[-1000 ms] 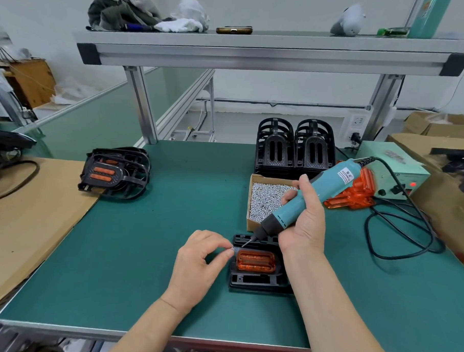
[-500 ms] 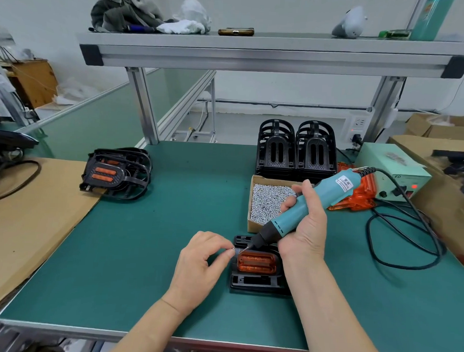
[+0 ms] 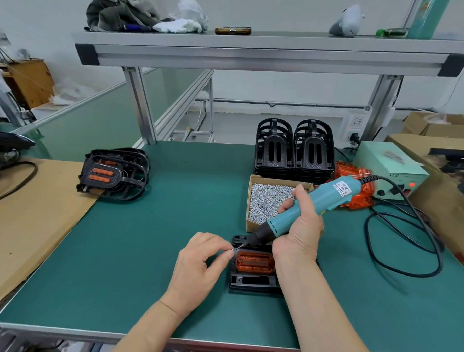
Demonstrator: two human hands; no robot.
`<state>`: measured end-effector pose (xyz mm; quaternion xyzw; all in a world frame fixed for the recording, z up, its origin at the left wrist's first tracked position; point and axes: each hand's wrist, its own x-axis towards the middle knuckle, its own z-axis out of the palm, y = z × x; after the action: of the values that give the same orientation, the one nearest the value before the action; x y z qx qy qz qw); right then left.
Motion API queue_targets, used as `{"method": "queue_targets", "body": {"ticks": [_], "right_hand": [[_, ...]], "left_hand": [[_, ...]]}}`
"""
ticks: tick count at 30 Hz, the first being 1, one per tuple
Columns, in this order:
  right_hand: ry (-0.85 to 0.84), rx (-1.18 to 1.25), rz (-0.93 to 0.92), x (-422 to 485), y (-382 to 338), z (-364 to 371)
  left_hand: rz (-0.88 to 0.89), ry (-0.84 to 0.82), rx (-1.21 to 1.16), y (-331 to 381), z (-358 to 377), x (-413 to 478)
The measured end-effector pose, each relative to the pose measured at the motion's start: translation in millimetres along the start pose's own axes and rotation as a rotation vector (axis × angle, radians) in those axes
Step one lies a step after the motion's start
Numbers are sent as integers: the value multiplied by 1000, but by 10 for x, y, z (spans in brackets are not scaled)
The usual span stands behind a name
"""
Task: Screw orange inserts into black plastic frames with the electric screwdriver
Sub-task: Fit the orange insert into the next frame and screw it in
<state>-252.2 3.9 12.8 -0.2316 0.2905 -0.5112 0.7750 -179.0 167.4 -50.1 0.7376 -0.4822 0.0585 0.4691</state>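
Note:
A black plastic frame (image 3: 250, 282) lies on the green mat near the front edge, with an orange insert (image 3: 255, 262) seated in it. My right hand (image 3: 300, 232) grips the teal electric screwdriver (image 3: 312, 203), tilted so its bit points down-left at the frame's upper left corner. My left hand (image 3: 200, 265) sits just left of the frame, thumb and forefinger pinching a small screw right at the bit's tip. The screw itself is barely visible.
A cardboard box of screws (image 3: 267, 201) stands behind the frame. Two stacks of black frames (image 3: 294, 152), loose orange inserts (image 3: 358, 186), the driver's power supply (image 3: 390, 172) and its looping black cable (image 3: 409, 236) lie at right. Finished frames (image 3: 114, 173) lie at left.
The screwdriver has dipped slightly and its bit has come down to my left fingertips at the frame's corner. Both hands have barely shifted otherwise.

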Motion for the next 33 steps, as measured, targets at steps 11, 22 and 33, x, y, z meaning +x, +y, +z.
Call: {"method": "queue_targets", "body": {"ticks": [11, 22, 33], "right_hand": [[11, -2, -7, -8, 3, 0], [36, -34, -2, -36, 9, -8], [95, -80, 6, -69, 96, 10]], "left_hand": [[8, 7, -23, 9, -5, 9], [8, 16, -26, -1, 5, 2], [82, 114, 25, -37, 38, -27]]}}
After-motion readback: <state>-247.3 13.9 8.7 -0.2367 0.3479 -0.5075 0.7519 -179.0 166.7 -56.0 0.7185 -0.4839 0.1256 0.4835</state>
